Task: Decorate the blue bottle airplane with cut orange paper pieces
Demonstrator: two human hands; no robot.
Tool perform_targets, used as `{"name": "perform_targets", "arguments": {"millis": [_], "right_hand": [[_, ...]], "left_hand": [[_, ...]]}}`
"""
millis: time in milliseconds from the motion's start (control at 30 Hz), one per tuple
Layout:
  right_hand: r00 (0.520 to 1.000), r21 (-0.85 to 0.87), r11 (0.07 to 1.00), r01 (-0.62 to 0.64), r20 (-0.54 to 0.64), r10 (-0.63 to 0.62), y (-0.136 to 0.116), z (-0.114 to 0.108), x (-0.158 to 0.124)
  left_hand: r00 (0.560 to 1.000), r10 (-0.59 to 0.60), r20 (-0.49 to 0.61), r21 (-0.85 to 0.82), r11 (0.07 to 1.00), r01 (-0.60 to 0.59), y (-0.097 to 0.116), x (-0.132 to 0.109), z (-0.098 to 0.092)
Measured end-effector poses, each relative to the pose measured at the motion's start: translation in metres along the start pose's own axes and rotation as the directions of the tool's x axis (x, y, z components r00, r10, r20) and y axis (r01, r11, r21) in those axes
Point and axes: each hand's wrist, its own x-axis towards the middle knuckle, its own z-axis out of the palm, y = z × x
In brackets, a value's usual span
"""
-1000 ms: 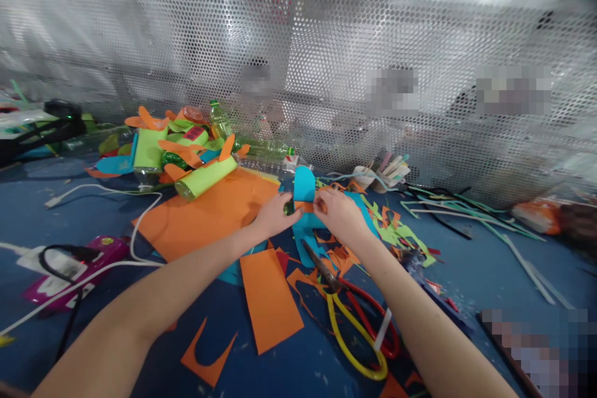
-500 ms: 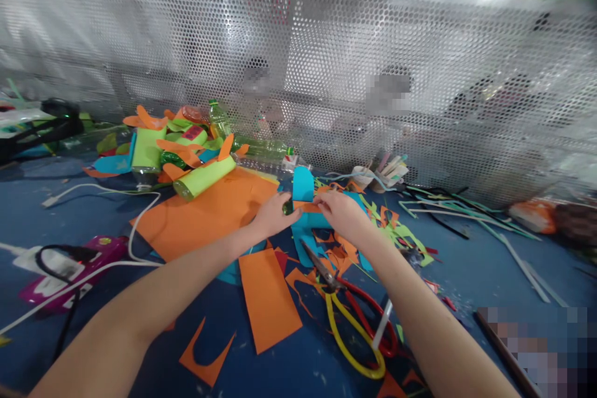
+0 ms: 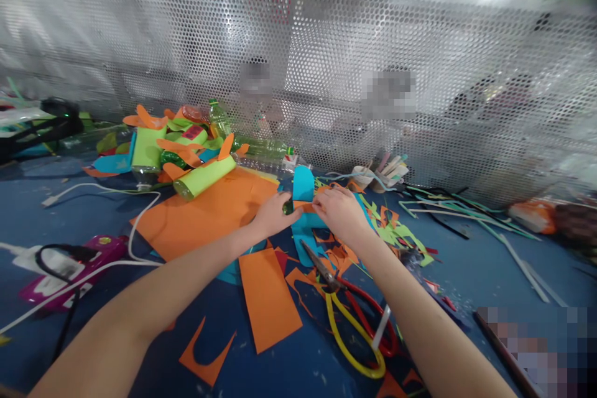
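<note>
A blue paper plane model (image 3: 303, 184), built around a small bottle, lies between my hands with its wings pointing away and towards me. Across its middle runs an orange paper strip (image 3: 304, 206). My left hand (image 3: 274, 214) grips the bottle-neck end, thumb and fingers closed on either side. The closed fingers of my right hand (image 3: 341, 209) press on the strip and the blue body, hiding part of both. Scissors (image 3: 332, 283) with one red and one yellow handle lie just below, tips beside the near wing.
Orange card sheets (image 3: 200, 217) and an orange rectangle (image 3: 269, 300) lie left and front. Finished green bottle planes (image 3: 205, 178) pile up at back left. Paper scraps (image 3: 405, 236), a cup of pens (image 3: 389, 173) and a phone-like object (image 3: 506, 348) are rightward. A perforated metal screen (image 3: 298, 62) stands behind.
My right hand has shifted slightly left along the orange strip, its fingers flattening over the blue body. My left hand and the plane have hardly moved.
</note>
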Motion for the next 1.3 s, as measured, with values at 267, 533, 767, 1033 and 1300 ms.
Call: {"name": "perform_targets", "arguments": {"millis": [267,533,767,1033,1300], "right_hand": [[0.992,-0.112,0.99,-0.088,-0.1,0.076,0.0,0.011,-0.002],[0.878,-0.037,0.92,-0.391,-0.314,0.361,0.043,-0.021,-0.006],[0.785,-0.07,0.782,-0.62,-0.035,0.619,0.09,-0.04,-0.029],[0.985,0.389,0.92,-0.055,-0.131,0.114,0.042,-0.022,-0.008],[0.998,0.407,0.912,0.058,0.006,-0.066,0.018,0.002,-0.003]], "left_hand": [[1.0,-0.007,-0.012,-0.007,1.0,0.007,0.0,0.001,0.002],[1.0,-0.014,0.017,-0.043,0.999,0.014,0.0,0.0,-0.001],[0.996,-0.06,0.063,-0.088,0.994,0.065,0.001,0.003,-0.006],[0.995,-0.064,0.077,-0.096,0.993,0.071,0.003,0.001,-0.008],[0.995,-0.057,0.084,-0.13,0.989,0.067,0.004,0.004,-0.009]]}}
